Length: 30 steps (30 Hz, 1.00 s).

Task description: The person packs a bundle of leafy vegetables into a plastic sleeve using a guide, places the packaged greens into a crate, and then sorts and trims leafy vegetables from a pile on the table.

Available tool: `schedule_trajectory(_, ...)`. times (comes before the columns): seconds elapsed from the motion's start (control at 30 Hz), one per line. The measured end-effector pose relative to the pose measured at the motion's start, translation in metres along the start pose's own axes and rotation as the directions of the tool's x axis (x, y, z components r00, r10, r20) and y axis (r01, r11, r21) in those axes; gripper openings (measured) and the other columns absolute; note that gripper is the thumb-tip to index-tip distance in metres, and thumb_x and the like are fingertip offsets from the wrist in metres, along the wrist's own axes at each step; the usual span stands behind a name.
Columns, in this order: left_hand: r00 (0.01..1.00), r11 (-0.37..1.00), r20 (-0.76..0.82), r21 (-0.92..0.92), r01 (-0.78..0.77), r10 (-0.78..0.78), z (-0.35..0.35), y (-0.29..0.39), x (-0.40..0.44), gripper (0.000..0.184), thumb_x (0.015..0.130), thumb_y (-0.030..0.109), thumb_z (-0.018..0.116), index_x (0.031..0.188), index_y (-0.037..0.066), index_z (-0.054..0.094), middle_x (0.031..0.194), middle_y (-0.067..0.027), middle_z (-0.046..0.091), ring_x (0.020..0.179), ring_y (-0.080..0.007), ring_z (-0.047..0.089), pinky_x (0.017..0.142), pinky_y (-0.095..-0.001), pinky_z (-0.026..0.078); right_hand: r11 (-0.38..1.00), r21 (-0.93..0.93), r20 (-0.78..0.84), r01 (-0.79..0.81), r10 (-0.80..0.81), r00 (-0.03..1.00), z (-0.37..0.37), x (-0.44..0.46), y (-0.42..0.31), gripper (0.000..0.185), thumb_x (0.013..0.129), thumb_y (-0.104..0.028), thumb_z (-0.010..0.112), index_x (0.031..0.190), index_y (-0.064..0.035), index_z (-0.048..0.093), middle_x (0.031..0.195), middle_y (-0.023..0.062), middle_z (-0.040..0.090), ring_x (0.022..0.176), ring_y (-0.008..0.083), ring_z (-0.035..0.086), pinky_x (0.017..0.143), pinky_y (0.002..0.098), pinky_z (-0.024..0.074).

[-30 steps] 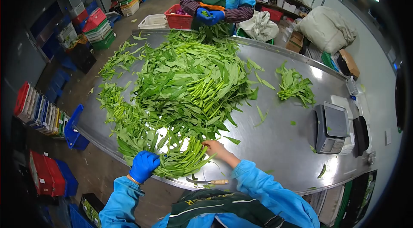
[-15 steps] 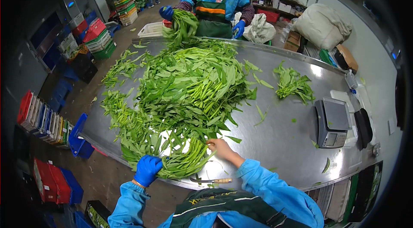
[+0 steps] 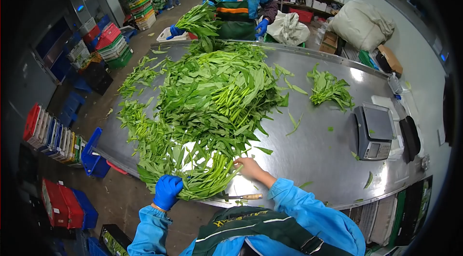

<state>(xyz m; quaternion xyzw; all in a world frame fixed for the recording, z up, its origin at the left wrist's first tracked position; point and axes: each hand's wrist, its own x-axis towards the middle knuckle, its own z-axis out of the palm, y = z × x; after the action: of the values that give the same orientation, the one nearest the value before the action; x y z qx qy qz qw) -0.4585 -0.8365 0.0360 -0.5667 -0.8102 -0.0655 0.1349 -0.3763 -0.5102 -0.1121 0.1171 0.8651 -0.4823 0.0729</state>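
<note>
My left hand (image 3: 167, 192), in a blue glove, is closed on the leafy side of a bunch of water spinach (image 3: 207, 183) at the near table edge. At the cut stem ends, my bare right hand (image 3: 249, 166) has its fingers curled in against the stems; the fingertips are partly hidden. Just below the bunch lies a knife with a wooden handle (image 3: 251, 196), its blade partly under the stems. A big heap of water spinach (image 3: 217, 92) covers the table beyond my hands.
A smaller bunch (image 3: 330, 89) and a digital scale (image 3: 374, 130) are on the right of the metal table (image 3: 308, 159). Across it, a co-worker in blue gloves holds another bunch (image 3: 198, 19). A blue crate (image 3: 94, 159) stands off the left edge; stacked crates (image 3: 138, 5) are farther back.
The co-worker's bunch has swung lower and to the left. My hands stay at the same bunch with little movement; the view has shifted slightly.
</note>
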Motion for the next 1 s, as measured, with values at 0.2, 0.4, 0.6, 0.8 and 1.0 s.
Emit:
schedule_trajectory(0.2,1.0,1.0,0.01,-0.002,0.03,-0.03,0.003,0.004,-0.006,0.041,0.057,0.015,0.07,0.096,0.012,0.059,0.094,-0.0035,0.058,0.086,-0.0254,0.055,0.075,-0.0384,0.043,1.0,-0.011,0.012,-0.012,0.012,1.0,0.003,-0.005,-0.001,0.028,0.082,-0.02,0.061,0.106,-0.0056,0.066,0.095,0.0204,0.066,0.088,0.0339,0.064,0.08,0.0382,0.0488)
schedule_trajectory(0.4,0.999,0.998,-0.008,-0.032,0.052,-0.052,0.006,0.006,-0.005,0.042,0.054,0.013,0.07,0.095,0.012,0.058,0.094,-0.0039,0.058,0.086,-0.0262,0.055,0.076,-0.039,0.043,0.997,-0.013,-0.077,0.077,-0.077,0.994,0.008,-0.013,0.002,0.027,0.085,-0.027,0.057,0.096,-0.0043,0.067,0.074,0.0176,0.064,0.07,0.0345,0.061,0.065,0.0419,0.0473)
schedule_trajectory(0.6,0.999,0.999,0.02,-0.032,0.044,-0.043,0.013,0.005,-0.004,0.043,0.052,0.013,0.071,0.093,0.012,0.057,0.094,-0.0038,0.058,0.087,-0.0266,0.055,0.076,-0.0391,0.043,0.996,-0.027,-0.062,0.086,-0.088,0.994,0.014,-0.009,0.012,0.027,0.084,-0.028,0.058,0.09,-0.0029,0.066,0.073,0.0179,0.064,0.07,0.036,0.061,0.064,0.0435,0.0467)
schedule_trajectory(0.8,0.999,0.999,0.013,-0.043,0.032,-0.031,0.017,0.006,0.0,0.044,0.049,0.011,0.072,0.09,0.011,0.057,0.095,-0.004,0.058,0.088,-0.027,0.055,0.076,-0.0395,0.042,0.998,0.004,-0.043,0.068,-0.068,0.997,0.017,-0.01,0.017,0.023,0.083,-0.026,0.058,0.093,-0.0064,0.067,0.08,0.0175,0.066,0.076,0.0353,0.062,0.068,0.0431,0.0484)
schedule_trajectory(1.0,0.999,0.997,0.028,-0.073,0.035,-0.033,0.021,0.009,0.003,0.045,0.048,0.007,0.07,0.091,0.011,0.058,0.097,-0.0048,0.057,0.09,-0.0274,0.054,0.078,-0.0399,0.043,0.996,-0.028,-0.008,0.079,-0.08,0.997,0.018,-0.007,0.023,0.023,0.082,-0.023,0.059,0.097,-0.009,0.068,0.087,0.0161,0.067,0.081,0.0338,0.064,0.074,0.0417,0.05)
